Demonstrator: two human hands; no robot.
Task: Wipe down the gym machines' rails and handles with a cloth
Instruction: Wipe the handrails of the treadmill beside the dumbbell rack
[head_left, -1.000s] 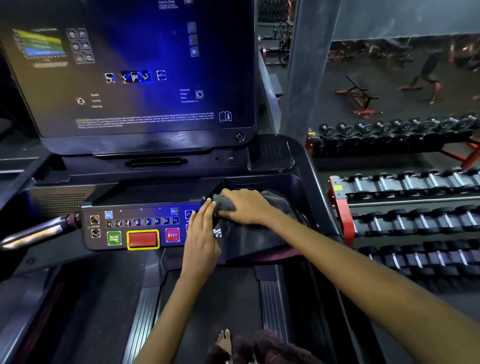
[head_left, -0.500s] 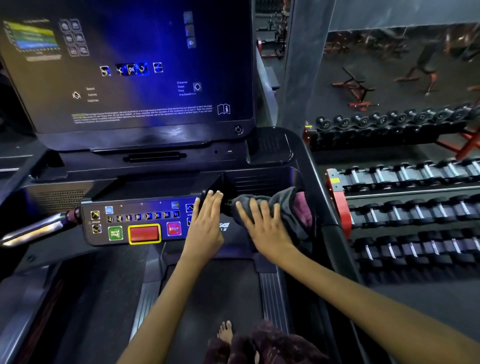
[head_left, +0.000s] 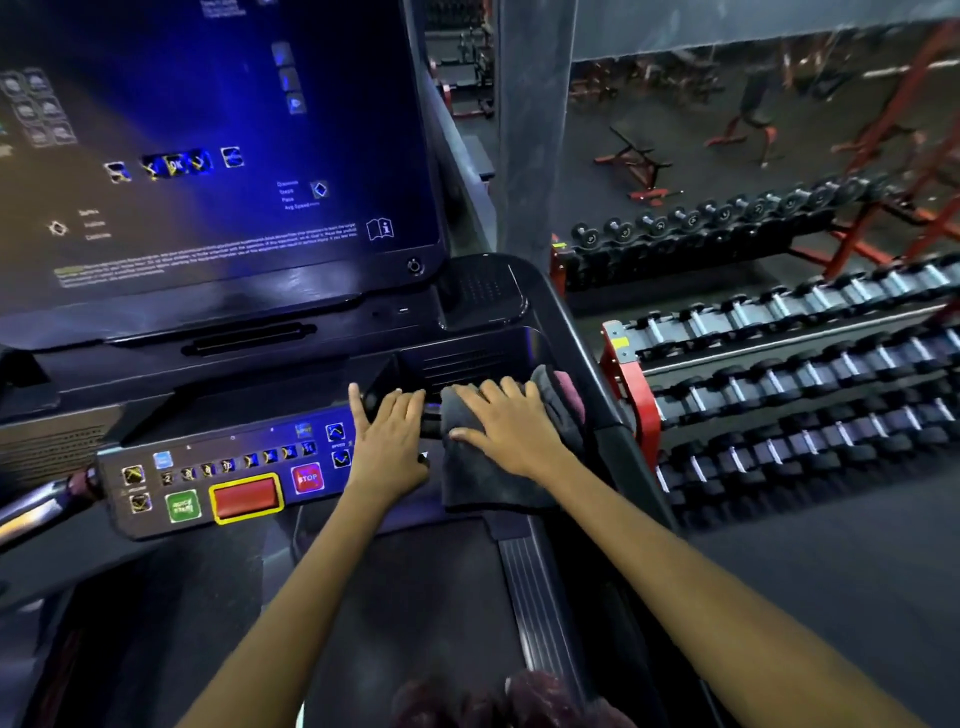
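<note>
Two bare arms reach forward over the dark treadmill belt (head_left: 415, 597), which has a ribbed strip along its right side. Past the belt, the left hand (head_left: 387, 441) lies flat with straight fingers on the right end of the button panel (head_left: 228, 478), holding nothing. Just beside it, the right hand (head_left: 506, 428) presses down with spread, straight fingers on a dark grey cloth (head_left: 488, 478). That cloth is draped over the black handle bar (head_left: 431, 415) at the right end of the panel, and its lower edge hangs toward the belt. A bit of pink cloth peeks out at its far right corner. On the panel sit a big red button (head_left: 247, 496) with a yellow edge, a green button (head_left: 183, 506) and a small red stop button (head_left: 307, 478). A shiny metal rail (head_left: 31, 512) sticks out at the far left. Above the panel stands a big dark screen (head_left: 208, 156) with blue glow and small symbols. To the right, a red rack (head_left: 631, 395) holds many rows of black dumbbells (head_left: 805, 384). Farther back lies a dark gym floor with red benches (head_left: 636, 166), all rather blurry.
</note>
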